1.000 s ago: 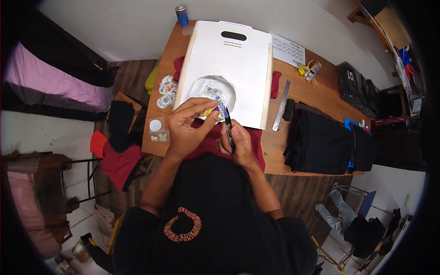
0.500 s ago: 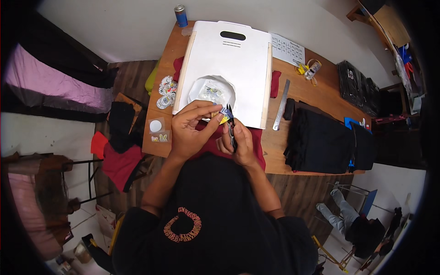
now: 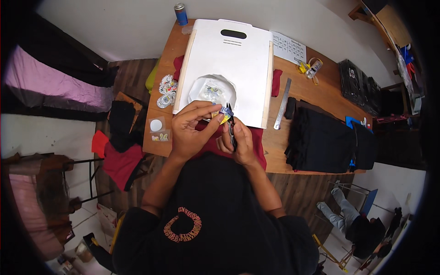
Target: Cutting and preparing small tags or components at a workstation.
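Observation:
My left hand (image 3: 190, 130) is closed, pinching a small blue and yellow patch (image 3: 224, 114) between thumb and fingers. In my right hand (image 3: 245, 144) is a pair of black thread snips (image 3: 233, 130), fingers wrapped round its handles. The blades reach the patch's right edge; whether they touch it I cannot tell. Just beyond both hands sits a white paper-like bowl (image 3: 195, 87) holding several small printed pieces (image 3: 213, 89). The bowl rests on a large white board (image 3: 220, 57) with an oval slot. Dark red cloth (image 3: 254, 142) shows under the board's near edge.
Round printed patches (image 3: 166, 91) lie left of the board, near two small clear packets (image 3: 159, 130). A metal ruler (image 3: 283, 105), folded black garments (image 3: 318, 137) and a yellow tape roll (image 3: 303, 68) are on the right. A blue can (image 3: 181, 14) stands at the back left.
The view has shifted very slightly. My hands, the patch and the snips stay in nearly the same place.

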`<action>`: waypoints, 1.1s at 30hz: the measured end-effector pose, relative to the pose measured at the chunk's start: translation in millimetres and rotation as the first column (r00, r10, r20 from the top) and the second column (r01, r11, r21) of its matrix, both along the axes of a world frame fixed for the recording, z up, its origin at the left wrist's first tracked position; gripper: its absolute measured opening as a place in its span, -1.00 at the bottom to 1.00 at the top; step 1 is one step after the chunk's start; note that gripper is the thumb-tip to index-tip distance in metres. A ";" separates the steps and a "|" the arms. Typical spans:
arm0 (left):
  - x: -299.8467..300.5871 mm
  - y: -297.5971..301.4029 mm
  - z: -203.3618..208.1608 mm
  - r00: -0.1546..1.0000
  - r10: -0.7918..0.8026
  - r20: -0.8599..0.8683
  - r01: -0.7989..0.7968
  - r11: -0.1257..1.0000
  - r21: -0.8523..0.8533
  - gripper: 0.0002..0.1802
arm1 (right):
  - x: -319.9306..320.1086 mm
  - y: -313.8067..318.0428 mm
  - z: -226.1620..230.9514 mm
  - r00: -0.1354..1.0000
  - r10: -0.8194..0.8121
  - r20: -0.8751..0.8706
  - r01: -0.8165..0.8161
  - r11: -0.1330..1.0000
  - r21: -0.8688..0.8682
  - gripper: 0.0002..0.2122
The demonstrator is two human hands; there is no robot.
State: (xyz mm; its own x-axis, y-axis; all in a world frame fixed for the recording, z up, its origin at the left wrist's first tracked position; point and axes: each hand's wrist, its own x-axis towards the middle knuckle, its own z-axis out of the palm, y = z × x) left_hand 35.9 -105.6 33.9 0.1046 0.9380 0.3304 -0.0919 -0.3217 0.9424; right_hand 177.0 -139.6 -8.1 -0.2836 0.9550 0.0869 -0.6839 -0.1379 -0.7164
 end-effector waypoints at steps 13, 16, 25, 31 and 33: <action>2.0 -2.5 -9.2 0.999 0.025 0.042 -0.022 0.997 -0.080 -0.74 | -5.7 -1.5 -2.6 1.000 -0.020 -0.021 0.019 0.999 -0.046 -0.67; 1.8 -4.4 -9.4 0.995 0.059 0.080 -0.048 0.990 -0.131 -0.77 | -5.4 -2.0 0.3 1.000 -0.009 -0.027 0.007 0.998 -0.065 -0.67; 3.2 -5.8 -7.4 0.995 0.055 0.084 -0.044 0.991 -0.128 -0.77 | -3.7 -3.2 3.2 0.999 0.004 -0.035 -0.005 0.999 -0.045 -0.66; 2.0 -9.0 -6.6 0.996 0.058 0.065 -0.047 0.987 -0.152 -0.76 | -5.5 -4.2 4.5 0.999 -0.007 -0.032 0.005 0.998 -0.064 -0.65; 1.3 -9.3 -6.5 0.997 0.058 0.058 -0.049 0.988 -0.145 -0.76 | -5.9 -3.9 5.8 1.000 -0.005 -0.029 0.003 0.997 -0.075 -0.65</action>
State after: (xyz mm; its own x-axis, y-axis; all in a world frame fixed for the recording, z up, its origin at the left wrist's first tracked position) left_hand 37.1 -114.8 27.4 0.0368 0.9799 0.1961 -0.1376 -0.1894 0.9722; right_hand 171.0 -143.5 -2.3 -0.2779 0.9603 0.0231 -0.7053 -0.1876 -0.6836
